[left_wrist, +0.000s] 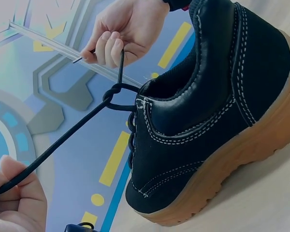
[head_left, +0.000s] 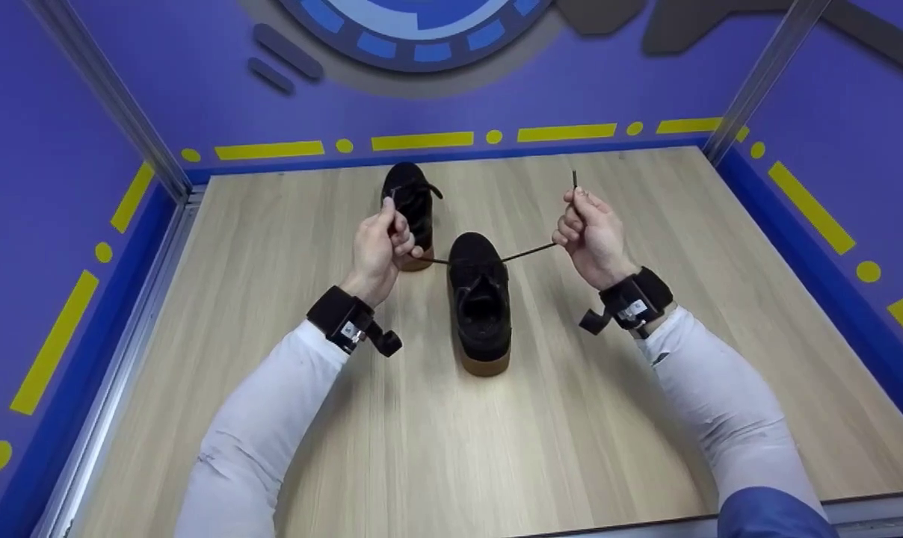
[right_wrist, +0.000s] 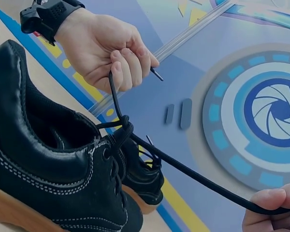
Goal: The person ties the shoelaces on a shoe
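Observation:
A black shoe [head_left: 489, 345] with a tan sole stands upright on the wooden table, its toe pointing away from me. Its black lace [head_left: 530, 252] stretches out to both sides. My left hand [head_left: 377, 250] grips one end to the left of the shoe, fingers curled round it. On the right, my right hand [head_left: 597, 239] holds the other end, and the lace's tip pokes up above the thumb. In the left wrist view the two strands cross in a loose half knot [left_wrist: 113, 92] just above the top eyelets.
A second black shoe [head_left: 405, 176], its lace sticking out at the right, stands farther back, partly behind my left hand. Blue-purple panels [head_left: 160, 90] with yellow marks wall in the table [head_left: 586, 448] at the back and both sides. Metal posts [head_left: 765, 75] stand at the back corners.

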Demonstrator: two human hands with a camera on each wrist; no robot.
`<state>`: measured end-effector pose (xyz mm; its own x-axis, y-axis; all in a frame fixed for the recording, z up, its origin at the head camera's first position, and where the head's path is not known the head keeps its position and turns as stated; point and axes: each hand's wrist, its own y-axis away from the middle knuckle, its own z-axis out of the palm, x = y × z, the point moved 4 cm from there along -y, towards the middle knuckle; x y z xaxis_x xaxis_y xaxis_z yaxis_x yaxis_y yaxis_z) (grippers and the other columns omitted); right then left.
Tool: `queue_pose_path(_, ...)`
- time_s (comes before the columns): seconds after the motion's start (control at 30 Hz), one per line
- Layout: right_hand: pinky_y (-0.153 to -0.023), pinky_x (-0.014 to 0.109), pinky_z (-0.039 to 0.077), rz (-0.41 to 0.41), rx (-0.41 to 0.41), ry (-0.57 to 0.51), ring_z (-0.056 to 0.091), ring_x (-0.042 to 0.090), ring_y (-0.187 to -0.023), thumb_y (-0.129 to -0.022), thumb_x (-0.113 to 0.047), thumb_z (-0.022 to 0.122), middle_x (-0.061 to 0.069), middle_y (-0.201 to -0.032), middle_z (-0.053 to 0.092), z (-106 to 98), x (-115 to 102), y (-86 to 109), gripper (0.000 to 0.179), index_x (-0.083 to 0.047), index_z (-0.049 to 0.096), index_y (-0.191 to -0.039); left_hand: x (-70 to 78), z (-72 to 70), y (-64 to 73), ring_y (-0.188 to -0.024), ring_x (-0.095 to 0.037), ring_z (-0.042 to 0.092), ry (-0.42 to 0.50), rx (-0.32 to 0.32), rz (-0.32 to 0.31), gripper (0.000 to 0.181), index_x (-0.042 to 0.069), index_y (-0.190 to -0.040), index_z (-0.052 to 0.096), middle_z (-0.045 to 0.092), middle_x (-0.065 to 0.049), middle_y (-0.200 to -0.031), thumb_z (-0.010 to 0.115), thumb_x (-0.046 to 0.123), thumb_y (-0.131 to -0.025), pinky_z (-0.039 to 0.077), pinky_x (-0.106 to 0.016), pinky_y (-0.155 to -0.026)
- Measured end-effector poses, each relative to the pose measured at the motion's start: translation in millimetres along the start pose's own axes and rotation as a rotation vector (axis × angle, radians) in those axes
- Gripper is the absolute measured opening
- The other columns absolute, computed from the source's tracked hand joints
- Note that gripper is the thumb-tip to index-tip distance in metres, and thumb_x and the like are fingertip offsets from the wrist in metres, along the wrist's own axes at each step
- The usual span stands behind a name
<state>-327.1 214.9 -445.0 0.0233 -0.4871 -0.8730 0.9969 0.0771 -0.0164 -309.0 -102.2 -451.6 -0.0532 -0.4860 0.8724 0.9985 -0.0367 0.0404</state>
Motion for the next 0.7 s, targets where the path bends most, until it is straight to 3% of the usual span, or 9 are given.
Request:
queue_pose_path(0.2,-0.058,0.021,0.038,0.009,0.014,0.013,0.036,0.005,-0.054,-0.124,-0.024,0.038,-0.011,-0.061,0.040,-5.4,1.0,0.3,0.032,-0.017,0.059,-0.102,-2.2,-2.6,-0.9,-0.054,-0.007,0.033,-0.008,-0.005,-0.007,0.057,0.014,-0.072,0.050,0.034,0.008,-0.059,0.038,0.035,-0.124,0.047,-0.024,-0.058)
queue_pose_path(0.7,-0.058,0.021,0.039,0.046,0.049,0.019,0.038,0.004,-0.054,-0.124,-0.024,0.039,-0.011,-0.061,0.042,-27.1,9.5,3.1,0.032,-0.016,0.061,-0.102,-12.5,-24.0,-1.5,-0.051,-0.005,0.033,-0.078,0.021,-0.056,0.056,0.014,-0.074,0.051,0.035,0.009,-0.055,0.040,0.036,-0.124,0.046,-0.023,-0.056)
